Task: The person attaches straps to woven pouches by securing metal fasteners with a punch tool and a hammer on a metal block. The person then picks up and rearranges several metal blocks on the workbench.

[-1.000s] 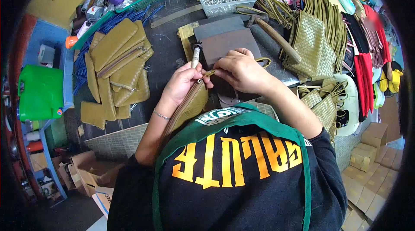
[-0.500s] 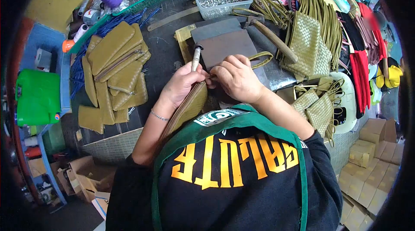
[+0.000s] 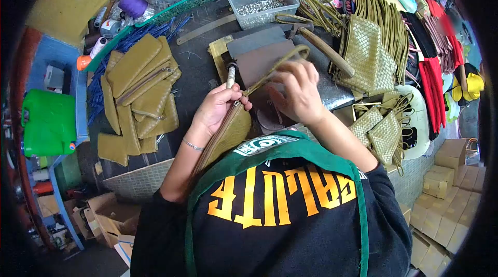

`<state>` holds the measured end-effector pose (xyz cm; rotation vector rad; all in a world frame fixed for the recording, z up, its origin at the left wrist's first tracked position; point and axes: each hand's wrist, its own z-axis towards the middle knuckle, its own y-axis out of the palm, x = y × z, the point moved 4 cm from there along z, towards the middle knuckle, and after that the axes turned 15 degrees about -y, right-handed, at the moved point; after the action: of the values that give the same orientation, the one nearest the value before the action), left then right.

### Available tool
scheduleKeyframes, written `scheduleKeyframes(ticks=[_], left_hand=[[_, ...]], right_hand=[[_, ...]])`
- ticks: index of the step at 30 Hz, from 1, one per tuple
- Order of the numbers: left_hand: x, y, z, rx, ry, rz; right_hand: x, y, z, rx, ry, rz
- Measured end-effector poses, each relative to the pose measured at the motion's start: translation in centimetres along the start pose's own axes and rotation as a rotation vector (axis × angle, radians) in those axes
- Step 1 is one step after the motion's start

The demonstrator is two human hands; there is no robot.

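Head camera shows the right hand [image 3: 296,90] pulled back, fingers parted beside the raised strap [image 3: 276,67]; the left hand's [image 3: 215,108] fingers still grip the pouch [image 3: 230,133].

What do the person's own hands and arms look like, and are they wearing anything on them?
Both hands are bare, with no gloves. The left hand has a thin, silvery chain bracelet around its wrist. The right hand has no bracelet on its wrist, and its fingers look a bit blurry. The forearms are uncovered, and black sleeves cover the arms higher up.
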<state>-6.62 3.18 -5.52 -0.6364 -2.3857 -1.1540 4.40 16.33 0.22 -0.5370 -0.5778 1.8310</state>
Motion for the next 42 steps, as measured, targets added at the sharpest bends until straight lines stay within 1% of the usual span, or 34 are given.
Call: scheduleKeyframes(ticks=[1,3,4,5,6,7,8,10,11,13,14,16,17,19,21,23,24,25,26,27,29,30,32,33,35,36,37,38,39,40,41,42], left_hand=[[-0.1,0.2,-0.2,0.002,0.001,0.004],[0.3,0.8,-0.7,0.043,0.138,0.003],[0.3,1.2,-0.9,0.042,0.135,0.008],[0.5,1.8,-1.3,0.077,0.193,0.145],[0.6,2.4,-1.6,0.112,0.248,0.281],[0.5,2.8,-1.8,0.111,0.245,0.284],[0.5,3.3,-2.0,0.15,0.285,0.378],[0.9,3.9,-2.4,0.253,0.38,0.597],[1.1,4.0,-2.5,0.256,0.381,0.595],[1.4,4.3,-2.9,0.431,0.406,0.873],[1.3,4.2,-2.9,0.434,0.404,0.871],[1.5,4.1,-3.1,0.545,0.492,0.984],[1.5,4.3,-3.3,0.544,0.49,0.986],[1.8,5.3,-4.0,0.629,0.525,1.12],[1.9,5.9,-4.0,0.629,0.513,1.145],[1.9,5.9,-4.0,0.626,0.504,1.168],[1.9,5.5,-3.9,0.56,0.466,1.157],[2.0,5.0,-3.8,0.495,0.429,1.146],[1.9,4.4,-3.5,0.369,0.392,1.039],[1.8,3.6,-3.3,0.37,0.391,1.038],[1.3,2.5,-2.6,0.273,0.348,0.835],[1.3,2.9,-2.7,0.255,0.376,0.804],[1.4,3.1,-2.9,0.262,0.362,0.783],[1.7,3.4,-2.9,0.263,0.352,0.768],[2.4,3.9,-3.2,0.381,0.336,1.023],[2.8,5.0,-3.7,0.36,0.474,1.13],[3.1,6.2,-3.8,0.287,0.529,1.013],[3.7,7.6,-3.8,0.177,0.589,0.882],[4.4,7.6,-3.9,0.253,0.597,0.894],[5.4,7.0,-3.2,0.093,0.638,0.703],[6.4,7.8,-3.2,0.106,0.744,0.647],[7.3,8.0,-3.4,0.003,0.824,0.611]], right_hand=[[-0.3,-0.4,-0.3,0.047,0.022,-0.008],[-0.6,0.3,-0.6,-0.134,0.259,0.276],[-0.6,1.5,-1.2,-0.198,0.588,0.585],[-0.6,1.8,-0.9,-0.192,0.592,0.583],[-0.6,2.7,-1.2,-0.113,0.811,1.011],[-0.8,3.5,-1.3,-0.021,1.014,1.445],[-0.7,4.1,-1.7,-0.011,1.023,1.586],[-0.6,4.5,-2.2,-0.004,1.055,1.585],[-0.6,4.6,-2.4,0.0,1.088,1.582],[-0.7,4.7,-2.5,-0.003,1.081,1.558],[-0.8,4.7,-2.6,0.001,1.075,1.534],[-1.0,4.3,-2.3,-0.003,1.077,1.542],[-1.0,4.2,-2.2,-0.005,1.078,1.548],[-0.9,4.4,-2.4,-0.01,1.069,1.549],[-1.0,4.4,-2.5,-0.019,1.061,1.548],[-1.4,3.9,-1.9,0.048,0.936,1.553],[-1.3,4.0,-2.1,0.045,0.936,1.551],[-1.3,4.1,-2.2,0.034,0.884,1.51],[-1.3,4.2,-2.2,0.025,0.831,1.469],[-1.3,4.3,-2.3,0.024,0.832,1.471],[-1.3,4.3,-2.4,-0.019,0.797,1.435],[-1.2,4.4,-2.5,-0.023,0.797,1.434],[-1.0,4.6,-2.8,-0.007,0.851,1.457],[-1.1,4.6,-2.8,-0.007,0.844,1.45],[-1.3,4.2,-2.4,0.078,0.851,1.431],[-1.5,3.5,-1.6,0.17,0.857,1.514],[-1.6,2.7,-0.6,0.277,0.857,1.576],[-1.3,1.7,0.2,0.338,0.735,1.535],[-0.8,0.4,0.7,0.394,0.622,1.486],[0.2,-1.8,1.1,0.518,0.522,1.422],[1.0,-4.4,1.6,0.63,0.418,1.364],[1.8,-7.5,1.6,0.679,0.398,1.223]])
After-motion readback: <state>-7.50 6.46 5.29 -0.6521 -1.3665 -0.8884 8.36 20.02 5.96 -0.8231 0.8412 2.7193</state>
